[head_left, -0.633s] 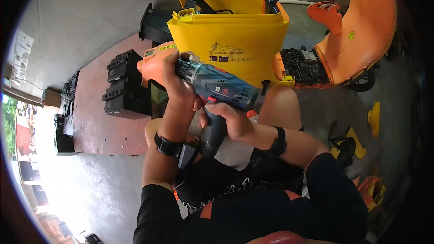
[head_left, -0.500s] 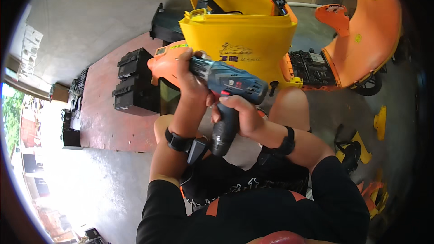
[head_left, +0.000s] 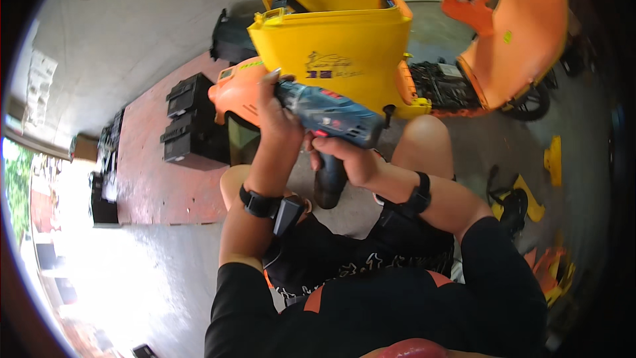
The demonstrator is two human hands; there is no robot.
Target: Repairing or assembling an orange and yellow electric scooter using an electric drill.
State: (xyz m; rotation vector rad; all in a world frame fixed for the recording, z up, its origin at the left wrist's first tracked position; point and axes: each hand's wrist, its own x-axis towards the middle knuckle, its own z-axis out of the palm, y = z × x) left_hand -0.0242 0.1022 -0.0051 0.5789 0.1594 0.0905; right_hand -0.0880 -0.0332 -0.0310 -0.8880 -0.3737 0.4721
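Cordless drill (head_left: 341, 114), left grip (head_left: 281, 122) at chuck (head_left: 286, 95), right grip (head_left: 354, 161) on handle (head_left: 329, 187)

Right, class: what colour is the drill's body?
The drill's body is blue with red accents, best seen in the head view.

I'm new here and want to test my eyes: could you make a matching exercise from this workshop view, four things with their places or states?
Things:
1. power drill
2. black cases
3. yellow shell
4. dark wheel

Places or states:
A. on the reddish surface
B. held by the left hand and right hand
C. below the tall orange panel
D. open at the top

Pairs: 1-B, 2-A, 3-D, 4-C
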